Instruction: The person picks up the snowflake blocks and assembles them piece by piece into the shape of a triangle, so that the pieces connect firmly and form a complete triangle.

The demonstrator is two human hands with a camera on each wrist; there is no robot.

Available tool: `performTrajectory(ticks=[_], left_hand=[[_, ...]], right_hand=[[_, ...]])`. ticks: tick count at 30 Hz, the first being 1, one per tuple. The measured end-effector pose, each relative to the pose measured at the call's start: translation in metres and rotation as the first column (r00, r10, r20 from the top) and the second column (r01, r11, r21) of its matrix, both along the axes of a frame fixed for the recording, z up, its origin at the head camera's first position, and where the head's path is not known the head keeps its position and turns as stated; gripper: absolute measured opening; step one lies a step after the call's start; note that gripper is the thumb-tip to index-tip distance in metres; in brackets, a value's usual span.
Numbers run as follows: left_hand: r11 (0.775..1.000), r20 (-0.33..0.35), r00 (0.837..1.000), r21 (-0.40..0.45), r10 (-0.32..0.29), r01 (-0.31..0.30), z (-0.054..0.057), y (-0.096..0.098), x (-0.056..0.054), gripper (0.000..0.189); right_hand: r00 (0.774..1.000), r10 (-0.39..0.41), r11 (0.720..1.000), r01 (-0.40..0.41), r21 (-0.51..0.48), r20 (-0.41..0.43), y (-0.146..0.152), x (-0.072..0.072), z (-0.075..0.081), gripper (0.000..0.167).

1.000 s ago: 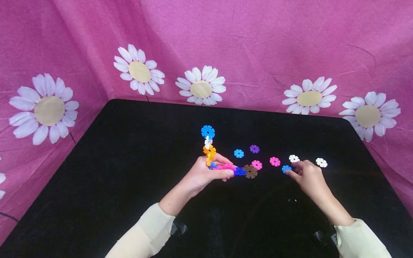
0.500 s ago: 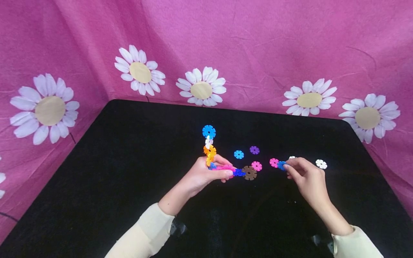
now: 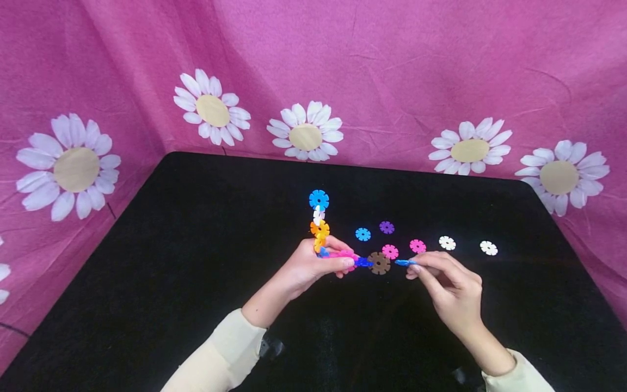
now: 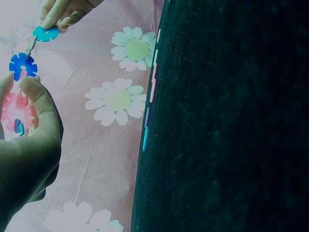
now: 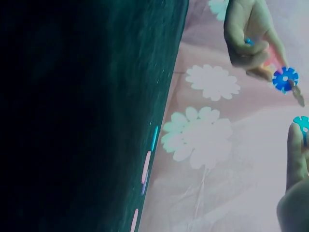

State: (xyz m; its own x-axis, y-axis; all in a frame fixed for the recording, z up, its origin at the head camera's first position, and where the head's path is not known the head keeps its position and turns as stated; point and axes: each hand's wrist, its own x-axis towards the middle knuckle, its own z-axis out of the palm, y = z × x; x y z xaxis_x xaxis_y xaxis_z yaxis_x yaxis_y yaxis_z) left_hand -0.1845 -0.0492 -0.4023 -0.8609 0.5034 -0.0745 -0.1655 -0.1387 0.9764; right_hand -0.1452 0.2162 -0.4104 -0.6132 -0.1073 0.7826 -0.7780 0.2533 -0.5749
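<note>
Leftward since half a second ago, the right hand (image 3: 453, 291) has carried a small blue disc (image 3: 404, 262) in toward the brown disc (image 3: 379, 263); shown face-on then, the blue disc now turns its edge to the head camera; the white disc (image 3: 447, 243) that the fingers partly covered is back in full sight. Thumb and fingers of that hand pinch the blue disc at its far rim, a narrow gap short of the brown one; the left hand (image 3: 313, 267) grips the linked chain (image 3: 343, 255) at its pink part, holding it above the table (image 3: 220, 218).

These notched discs look like thin plastic, light and fairly stiff, a bit slick; I'd judge the chain likelier to twist at its joints than to break, so the hold near the working end seems right, and a rim pinch keeps the blue disc's slots free.

Black and flat, the tabletop carries more loose discs, pink (image 3: 417, 246), purple (image 3: 386, 227), white and blue; pink cloth (image 3: 392, 71) with big white daisies hangs behind it.
</note>
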Motion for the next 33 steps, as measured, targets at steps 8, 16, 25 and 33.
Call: performTrajectory(ticks=[8, 16, 25, 33], left_hand=[[1.000, 0.014, 1.000, -0.012, -0.003, 0.003, -0.001, 0.002, -0.001, 0.030], [1.000, 0.010, 1.000, -0.018, -0.016, 0.017, 0.001, 0.001, -0.001, 0.028], [0.999, -0.008, 1.000, -0.047, -0.018, 0.018, 0.000, 0.002, 0.001, 0.027], [1.000, -0.022, 1.000, -0.018, -0.008, 0.007, 0.002, 0.003, 0.003, 0.026]], right_hand=[[0.995, 0.057, 0.998, -0.058, -0.004, -0.077, -0.009, 0.000, 0.002, 0.021], [0.995, 0.042, 0.999, -0.040, 0.025, -0.089, -0.007, -0.001, 0.001, 0.024], [0.992, 0.040, 0.996, -0.030, 0.082, -0.120, -0.009, -0.001, 0.001, 0.027], [0.962, -0.016, 0.990, 0.053, 0.128, -0.272, -0.016, -0.002, 0.003, 0.033]])
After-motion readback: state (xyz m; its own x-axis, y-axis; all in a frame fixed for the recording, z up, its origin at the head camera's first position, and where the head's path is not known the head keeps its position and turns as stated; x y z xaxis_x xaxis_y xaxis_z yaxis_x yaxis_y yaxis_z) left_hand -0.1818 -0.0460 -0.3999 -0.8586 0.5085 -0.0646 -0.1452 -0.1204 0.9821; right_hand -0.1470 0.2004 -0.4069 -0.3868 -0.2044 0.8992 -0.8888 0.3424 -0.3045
